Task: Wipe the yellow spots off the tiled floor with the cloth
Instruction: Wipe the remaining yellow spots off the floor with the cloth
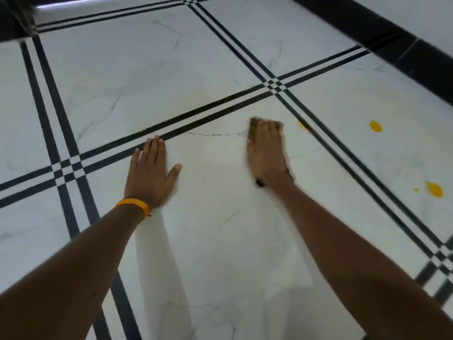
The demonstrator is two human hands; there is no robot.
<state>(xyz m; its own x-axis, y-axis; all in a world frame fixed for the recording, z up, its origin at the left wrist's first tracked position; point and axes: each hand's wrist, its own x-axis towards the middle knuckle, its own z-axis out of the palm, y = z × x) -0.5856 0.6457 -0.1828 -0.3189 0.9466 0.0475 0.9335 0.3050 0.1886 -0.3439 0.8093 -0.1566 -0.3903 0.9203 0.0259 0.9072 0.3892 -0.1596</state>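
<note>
The left hand (150, 173) lay open and flat on the tiled floor (220, 229), fingers together and thumb spread, its fingertips reaching the double black stripe ahead of it. An orange wristband (133, 204) circled that wrist. The right hand (267, 150) was also flattened, palm down, pressing on a dark cloth (266, 125) whose edges showed beyond the fingertips and beside the wrist; the hand was blurred. Just to the right of that hand, a yellow spot (302, 125) sat against a black stripe. Farther right lay a second yellow spot (375, 126), and nearer the person, well to the right of the forearm, a third, larger one (434, 189) with a tiny fleck (416, 190) beside it.
</note>
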